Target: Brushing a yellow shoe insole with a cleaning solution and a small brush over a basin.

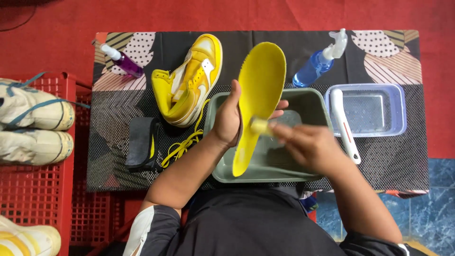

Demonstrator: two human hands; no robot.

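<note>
Your left hand (pixel 227 118) grips the yellow insole (pixel 258 95) over the grey basin (pixel 313 102); right hand (pixel 310 147) pinches a small brush (pixel 259 125) (blurred) against it.

Yellow sneaker (pixel 189 80), loose yellow laces (pixel 182 144), purple spray bottle (pixel 124 61), blue spray bottle (pixel 315 66), red crate (pixel 42 189).

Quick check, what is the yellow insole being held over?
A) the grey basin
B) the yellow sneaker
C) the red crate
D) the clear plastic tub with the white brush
A: the left hand holds the yellow insole upright over the grey basin, while the right hand presses a small, blurred object to it.
</note>
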